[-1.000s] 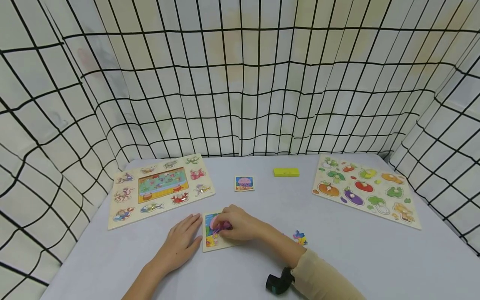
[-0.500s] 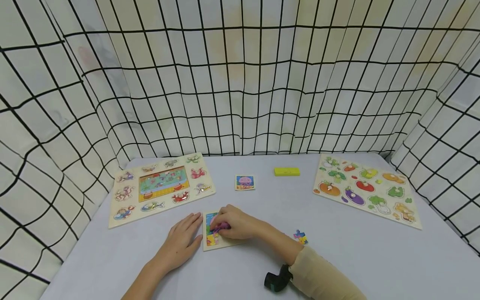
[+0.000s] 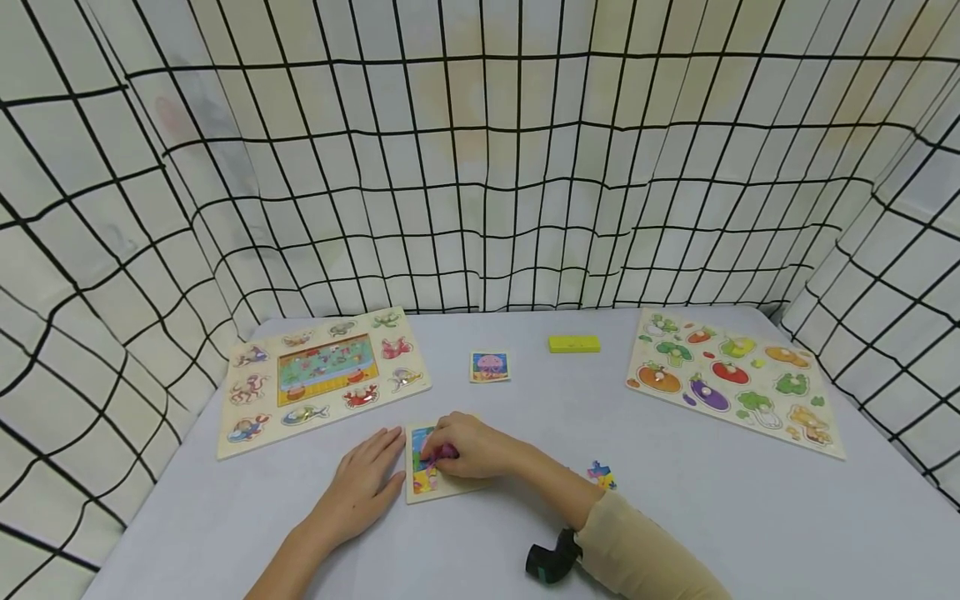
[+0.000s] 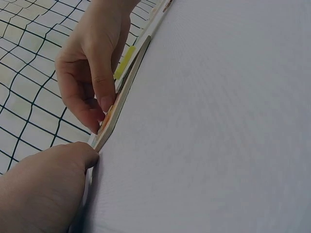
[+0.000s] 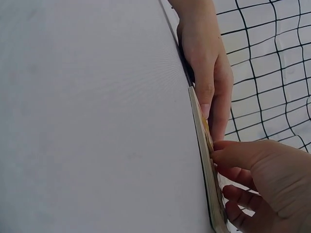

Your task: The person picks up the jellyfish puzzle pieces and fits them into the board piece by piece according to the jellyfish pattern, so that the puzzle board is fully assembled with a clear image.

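A small wooden jigsaw board (image 3: 459, 489) lies at the front middle of the table, with blue and yellow pieces in its left part. My left hand (image 3: 358, 477) rests on the table, fingers fairly straight, its fingertips and thumb at the board's left edge. Above the board my right hand (image 3: 474, 447) pinches a pink-purple puzzle piece (image 3: 447, 452) between curled fingers and thumb, low over the tray. The hand covers much of the board's right part. In the right wrist view the right fingertips (image 5: 219, 154) are right at the board's surface.
A loose blue-and-yellow puzzle piece (image 3: 602, 475) lies right of the board, near the right forearm. Behind are a square jellyfish picture card (image 3: 490, 367) and a yellow block (image 3: 573, 344). A sea-animal puzzle (image 3: 262, 417) lies left, a vegetable puzzle (image 3: 757, 379) right. Black netting surrounds the table.
The right fingers have shifted very slightly over the board with the pink-purple puzzle piece. The left hand stays at the board's left edge.
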A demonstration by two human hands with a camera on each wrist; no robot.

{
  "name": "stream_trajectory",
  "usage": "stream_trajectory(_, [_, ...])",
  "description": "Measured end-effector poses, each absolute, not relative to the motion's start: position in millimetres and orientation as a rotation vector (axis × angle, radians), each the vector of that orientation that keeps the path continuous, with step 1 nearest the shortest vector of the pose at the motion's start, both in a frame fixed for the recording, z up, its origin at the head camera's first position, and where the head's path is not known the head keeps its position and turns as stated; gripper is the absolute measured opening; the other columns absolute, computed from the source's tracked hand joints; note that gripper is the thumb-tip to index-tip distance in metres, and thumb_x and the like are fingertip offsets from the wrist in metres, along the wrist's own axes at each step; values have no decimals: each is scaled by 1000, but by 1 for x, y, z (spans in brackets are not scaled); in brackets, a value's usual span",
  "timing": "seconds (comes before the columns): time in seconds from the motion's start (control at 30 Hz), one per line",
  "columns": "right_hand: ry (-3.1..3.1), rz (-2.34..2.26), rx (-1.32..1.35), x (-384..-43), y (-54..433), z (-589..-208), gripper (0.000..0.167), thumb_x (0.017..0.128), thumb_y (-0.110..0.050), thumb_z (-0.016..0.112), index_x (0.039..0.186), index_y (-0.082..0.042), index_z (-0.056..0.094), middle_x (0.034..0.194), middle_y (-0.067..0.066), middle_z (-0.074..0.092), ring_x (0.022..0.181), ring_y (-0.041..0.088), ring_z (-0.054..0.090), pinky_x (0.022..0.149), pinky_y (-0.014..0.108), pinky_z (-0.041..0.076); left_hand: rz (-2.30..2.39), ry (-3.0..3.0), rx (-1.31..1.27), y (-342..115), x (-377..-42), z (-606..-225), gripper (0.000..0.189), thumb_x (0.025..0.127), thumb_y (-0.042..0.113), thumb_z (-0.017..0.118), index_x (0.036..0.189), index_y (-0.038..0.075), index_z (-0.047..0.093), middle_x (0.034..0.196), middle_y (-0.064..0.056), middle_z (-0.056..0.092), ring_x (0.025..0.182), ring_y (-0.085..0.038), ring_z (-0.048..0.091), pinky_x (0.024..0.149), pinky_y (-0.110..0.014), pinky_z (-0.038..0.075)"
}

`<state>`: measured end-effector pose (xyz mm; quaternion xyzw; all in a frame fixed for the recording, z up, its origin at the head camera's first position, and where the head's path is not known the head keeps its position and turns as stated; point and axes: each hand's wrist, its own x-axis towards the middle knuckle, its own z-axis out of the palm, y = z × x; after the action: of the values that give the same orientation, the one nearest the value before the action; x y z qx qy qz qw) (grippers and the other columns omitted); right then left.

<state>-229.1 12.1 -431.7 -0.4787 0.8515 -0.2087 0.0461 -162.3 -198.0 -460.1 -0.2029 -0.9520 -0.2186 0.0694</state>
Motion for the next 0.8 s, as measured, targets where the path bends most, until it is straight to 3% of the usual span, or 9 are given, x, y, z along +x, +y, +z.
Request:
stream_trajectory(0.4, [2659, -507, -1616, -223, 10, -432, 12, 84, -17, 65, 95, -14, 71, 93, -6, 58, 80, -2, 48, 70, 4, 39, -654, -2877, -608, -199, -162, -460, 53, 89, 22, 59, 135, 2, 43, 142, -12, 37, 132, -32, 28, 103, -56, 22])
stream_trajectory(0.8, [2763, -504, -1664, -214, 9, -431, 27, 80, -39, 69, 90, -14, 70, 89, -7, 56, 75, -1, 46, 64, 5, 37, -655, -2874, -609, -198, -162, -459, 53, 89, 22, 58, 136, 3, 43, 142, -11, 37, 132, -32, 28, 103, -55, 21])
